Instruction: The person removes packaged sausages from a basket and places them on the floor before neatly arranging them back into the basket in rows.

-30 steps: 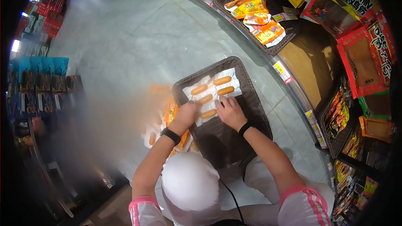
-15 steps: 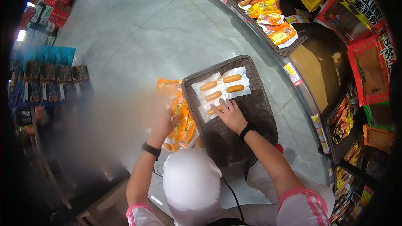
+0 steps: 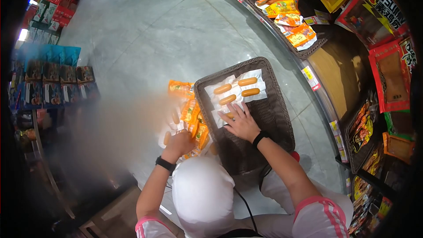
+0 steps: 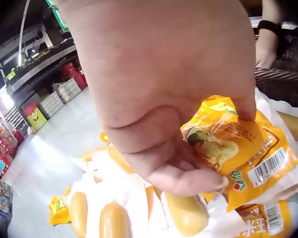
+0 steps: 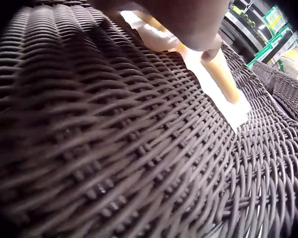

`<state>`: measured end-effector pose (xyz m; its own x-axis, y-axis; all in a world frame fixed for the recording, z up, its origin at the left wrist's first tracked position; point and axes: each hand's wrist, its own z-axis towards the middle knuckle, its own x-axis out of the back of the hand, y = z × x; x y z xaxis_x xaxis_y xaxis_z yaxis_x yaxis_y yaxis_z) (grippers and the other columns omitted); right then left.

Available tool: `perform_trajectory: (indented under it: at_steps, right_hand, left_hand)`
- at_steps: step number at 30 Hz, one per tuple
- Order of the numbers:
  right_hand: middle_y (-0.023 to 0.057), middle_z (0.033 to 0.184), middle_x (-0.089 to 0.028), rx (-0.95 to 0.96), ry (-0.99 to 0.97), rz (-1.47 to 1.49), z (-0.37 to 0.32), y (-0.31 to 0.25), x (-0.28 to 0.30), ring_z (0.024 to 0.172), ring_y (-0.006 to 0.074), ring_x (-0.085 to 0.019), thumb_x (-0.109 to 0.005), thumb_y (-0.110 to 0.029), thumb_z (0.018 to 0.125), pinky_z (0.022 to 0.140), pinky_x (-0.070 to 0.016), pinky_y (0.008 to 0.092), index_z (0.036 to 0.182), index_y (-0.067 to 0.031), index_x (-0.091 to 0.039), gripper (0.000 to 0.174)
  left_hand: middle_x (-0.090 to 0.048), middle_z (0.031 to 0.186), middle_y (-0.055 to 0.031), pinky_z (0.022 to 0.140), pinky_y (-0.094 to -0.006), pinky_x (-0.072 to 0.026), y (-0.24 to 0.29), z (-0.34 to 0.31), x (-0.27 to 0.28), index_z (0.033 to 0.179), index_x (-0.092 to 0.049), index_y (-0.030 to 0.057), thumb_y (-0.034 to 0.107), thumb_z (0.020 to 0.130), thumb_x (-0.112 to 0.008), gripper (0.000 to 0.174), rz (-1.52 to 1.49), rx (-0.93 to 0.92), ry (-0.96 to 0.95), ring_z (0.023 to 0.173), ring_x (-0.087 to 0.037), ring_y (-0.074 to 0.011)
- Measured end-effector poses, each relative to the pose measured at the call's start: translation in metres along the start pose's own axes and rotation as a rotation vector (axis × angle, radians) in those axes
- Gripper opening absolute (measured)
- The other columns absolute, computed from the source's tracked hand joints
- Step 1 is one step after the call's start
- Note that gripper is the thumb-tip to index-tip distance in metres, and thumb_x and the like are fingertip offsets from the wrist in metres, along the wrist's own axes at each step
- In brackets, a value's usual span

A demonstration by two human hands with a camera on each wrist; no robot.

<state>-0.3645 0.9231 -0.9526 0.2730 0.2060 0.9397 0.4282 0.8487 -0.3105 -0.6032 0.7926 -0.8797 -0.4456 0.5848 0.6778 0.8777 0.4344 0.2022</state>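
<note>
My left hand (image 3: pixel 180 143) is over a pile of orange and white sausage packets left of the basket. Its curled fingers and thumb grip an orange sausage packet (image 4: pixel 260 161) with a barcode. Inside the dark woven basket (image 3: pixel 282 119), several sausage packets lie white side up, tan sausages (image 3: pixel 247 81) showing on them. My right hand (image 3: pixel 242 125) rests with fingers spread on the lowest of these packets, partly covering its sausage. From the right wrist view, a sausage (image 5: pixel 223 79) on white packaging shows beyond the fingers, against the woven wall.
To the right, a curved shelf edge with price tags (image 3: pixel 309 78) bears another basket of orange packets (image 3: pixel 288 20). Large red snack bags (image 3: pixel 390 77) hang behind it. Grey floor tiles (image 3: pixel 154 26) stretch ahead. Blue packs (image 3: pixel 48 92) stand at left.
My left hand has left the basket, moved to the packet pile at left and taken hold of an orange packet. My right hand has stayed over the basket, its fingers now spread wider.
</note>
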Motion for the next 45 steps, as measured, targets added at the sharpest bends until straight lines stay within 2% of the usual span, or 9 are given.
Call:
perform_trajectory:
  at_steps: [5, 10, 15, 19, 22, 28, 31, 37, 45]
  right_hand:
    - [0.0156, 0.138, -0.040, 0.096, 0.124, 0.066, 0.014, -0.021, 0.013, 0.122, 0.0309, -0.043, -0.060, -0.031, 0.084, 0.108, -0.0252, 0.0514, 0.137, -0.0204, -0.043, 0.056]
    - [0.0127, 0.134, -0.043, 0.233, 0.193, -0.027, 0.028, -0.043, 0.021, 0.117, 0.0257, -0.046, -0.054, -0.018, 0.085, 0.107, -0.0290, 0.0488, 0.137, -0.0195, -0.041, 0.054]
    - [0.0078, 0.115, -0.054, 0.266, 0.253, 0.124, 0.044, -0.059, 0.029, 0.111, 0.0213, -0.049, -0.055, -0.013, 0.080, 0.108, -0.0298, 0.0456, 0.095, -0.0080, -0.059, 0.016]
    - [0.0081, 0.104, -0.055, 0.299, 0.212, 0.245, 0.043, -0.050, 0.029, 0.103, 0.0221, -0.052, -0.056, -0.012, 0.078, 0.106, -0.0336, 0.0421, 0.094, -0.0039, -0.058, 0.018]
    - [0.0084, 0.098, -0.055, 0.285, 0.156, 0.302, 0.036, -0.037, 0.039, 0.099, 0.0223, -0.053, -0.057, -0.011, 0.077, 0.103, -0.0371, 0.0400, 0.093, -0.0025, -0.058, 0.018]
    - [0.0077, 0.091, -0.055, 0.350, 0.236, 0.117, 0.019, -0.013, 0.041, 0.095, 0.0233, -0.054, -0.056, -0.011, 0.076, 0.096, -0.0427, 0.0362, 0.093, -0.0027, -0.059, 0.019]
    - [0.0085, 0.092, -0.056, 0.343, 0.169, 0.051, 0.010, 0.000, 0.042, 0.095, 0.0245, -0.054, -0.055, -0.012, 0.077, 0.097, -0.0419, 0.0377, 0.090, -0.0040, -0.059, 0.015]
    - [0.0108, 0.099, -0.052, 0.121, 0.070, -0.062, -0.012, 0.045, 0.046, 0.101, 0.0290, -0.051, -0.053, -0.010, 0.079, 0.098, -0.0413, 0.0398, 0.101, -0.0034, -0.053, 0.024]
    - [0.0106, 0.101, -0.048, -0.103, -0.084, -0.036, -0.013, 0.063, 0.041, 0.099, 0.0277, -0.047, -0.053, -0.005, 0.078, 0.092, -0.0418, 0.0369, 0.110, -0.0065, -0.053, 0.032]
  left_hand:
    - [-0.062, 0.081, -0.0275, 0.068, -0.0443, -0.0481, -0.018, -0.008, 0.027, 0.084, -0.063, -0.0059, 0.024, 0.077, -0.057, 0.031, -0.190, 0.009, 0.122, 0.079, -0.063, -0.0363]
    - [-0.062, 0.069, -0.0201, 0.060, -0.0366, -0.0460, -0.017, -0.006, 0.051, 0.086, -0.065, -0.0050, 0.018, 0.076, -0.055, 0.027, -0.359, 0.008, 0.096, 0.063, -0.061, -0.0247]
    - [-0.062, 0.069, -0.0141, 0.057, -0.0342, -0.0461, 0.021, 0.004, 0.058, 0.094, -0.064, -0.0039, 0.022, 0.083, -0.055, 0.029, -0.494, -0.101, -0.056, 0.059, -0.058, -0.0211]
    - [-0.060, 0.071, -0.0111, 0.057, -0.0300, -0.0468, 0.030, 0.022, 0.044, 0.107, -0.060, -0.0014, 0.024, 0.088, -0.053, 0.032, -0.495, -0.228, -0.101, 0.065, -0.058, -0.0160]
    - [-0.063, 0.089, -0.0237, 0.075, -0.0377, -0.0478, 0.041, 0.028, 0.041, 0.103, -0.062, 0.0003, 0.023, 0.086, -0.054, 0.030, -0.583, -0.168, -0.080, 0.084, -0.063, -0.0343]
    - [-0.064, 0.097, -0.0221, 0.080, -0.0378, -0.0481, 0.061, 0.042, 0.030, 0.114, -0.058, 0.0029, 0.021, 0.086, -0.053, 0.034, -0.547, -0.321, -0.045, 0.089, -0.062, -0.0355]
    - [-0.064, 0.086, -0.0168, 0.075, -0.0331, -0.0486, 0.070, 0.046, 0.021, 0.112, -0.057, 0.0002, 0.017, 0.086, -0.056, 0.031, -0.495, -0.480, -0.032, 0.084, -0.063, -0.0255]
    - [-0.066, 0.094, -0.0096, 0.078, -0.0283, -0.0503, 0.058, 0.044, 0.003, 0.113, -0.057, -0.0004, 0.004, 0.087, -0.056, 0.026, -0.722, -0.427, 0.079, 0.086, -0.064, -0.0170]
    - [-0.066, 0.092, -0.0124, 0.076, -0.0314, -0.0512, 0.003, 0.037, 0.000, 0.108, -0.059, 0.0007, 0.006, 0.087, -0.054, 0.022, -0.595, -0.214, 0.301, 0.085, -0.064, -0.0203]
